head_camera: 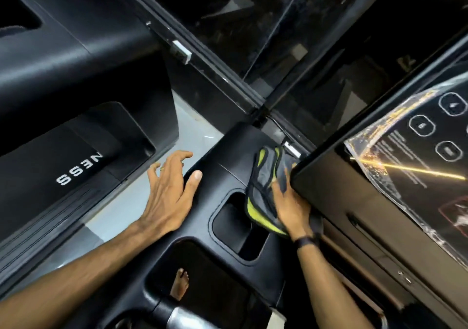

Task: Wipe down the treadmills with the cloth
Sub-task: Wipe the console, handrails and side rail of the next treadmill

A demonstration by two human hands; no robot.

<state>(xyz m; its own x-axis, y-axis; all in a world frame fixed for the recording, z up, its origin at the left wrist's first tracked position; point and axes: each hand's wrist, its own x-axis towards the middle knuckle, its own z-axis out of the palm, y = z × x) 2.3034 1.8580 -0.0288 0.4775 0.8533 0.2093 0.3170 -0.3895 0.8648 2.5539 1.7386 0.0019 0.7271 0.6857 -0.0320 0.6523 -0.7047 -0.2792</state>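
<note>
1. Treadmill point(217, 227) — black console tray filled the centre, with a recessed pocket beside the cloth; its screen point(395, 182) tilted at right, a crinkled plastic film over the touch icons.
2. Second treadmill point(76, 58) stood to the left, black, white letters "NESS" on its panel; a strip of pale floor point(121, 202) lay between the two machines.
3. Left hand point(169, 189) rested on the tray's left edge, fingers spread and loosely bent, thumb lying on the black plastic — holding nothing.
4. Right hand point(288, 202) lay flat on the cloth, fingers straight, pressing it against the tray just beside the screen's lower corner; dark band on the wrist.
5. Cloth point(263, 184) — grey with yellow-green edging, bunched under the right hand, partly overhanging the pocket.
6. Bare foot point(180, 284) was visible through a gap in the tray.
</note>
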